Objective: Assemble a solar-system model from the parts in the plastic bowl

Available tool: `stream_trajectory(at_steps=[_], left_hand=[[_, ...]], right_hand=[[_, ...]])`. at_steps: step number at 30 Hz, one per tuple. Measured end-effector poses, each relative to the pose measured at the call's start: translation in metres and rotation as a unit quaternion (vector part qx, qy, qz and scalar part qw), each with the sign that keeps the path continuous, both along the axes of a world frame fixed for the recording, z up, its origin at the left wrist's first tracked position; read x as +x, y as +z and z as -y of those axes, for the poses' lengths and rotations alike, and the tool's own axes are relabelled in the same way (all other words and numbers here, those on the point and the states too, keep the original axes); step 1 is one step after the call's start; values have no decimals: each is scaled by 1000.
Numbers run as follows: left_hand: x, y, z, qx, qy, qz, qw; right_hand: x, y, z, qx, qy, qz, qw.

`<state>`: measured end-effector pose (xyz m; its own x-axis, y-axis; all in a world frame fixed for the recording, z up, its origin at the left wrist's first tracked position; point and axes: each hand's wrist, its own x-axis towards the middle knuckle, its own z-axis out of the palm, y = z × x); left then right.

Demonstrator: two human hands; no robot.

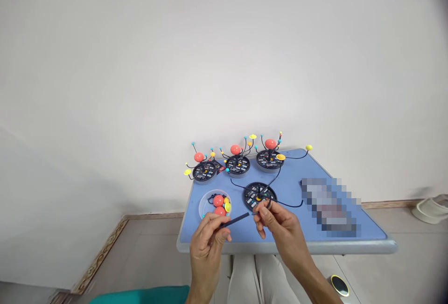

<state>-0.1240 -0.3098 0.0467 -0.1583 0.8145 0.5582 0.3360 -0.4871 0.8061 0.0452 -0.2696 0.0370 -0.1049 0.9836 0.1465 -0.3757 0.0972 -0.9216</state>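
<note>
Watching remotely, I log parts-handling: left hand [210, 236] pinches a black strip [238, 220], right hand [273, 220] pinches a thin dark rod [255, 213], both before the round base [249, 195]; next calls, I judge, for steady fingertips.

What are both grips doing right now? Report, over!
Left grip holding black stick. Right grip pinching thin dark piece. Black base on table, bent rods sticking out; right grip hides its near edge.
</note>
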Motion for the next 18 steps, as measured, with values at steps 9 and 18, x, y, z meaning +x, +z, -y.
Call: stream_trajectory(at_steps=[9,18], left_hand=[[-4,-6,4,-8,9,11,1000],[-4,-13,5,-23,23,43,999]], right_hand=[[-1,6,14,83,-76,88,990],[-3,18,20,122,-82,122,982]])
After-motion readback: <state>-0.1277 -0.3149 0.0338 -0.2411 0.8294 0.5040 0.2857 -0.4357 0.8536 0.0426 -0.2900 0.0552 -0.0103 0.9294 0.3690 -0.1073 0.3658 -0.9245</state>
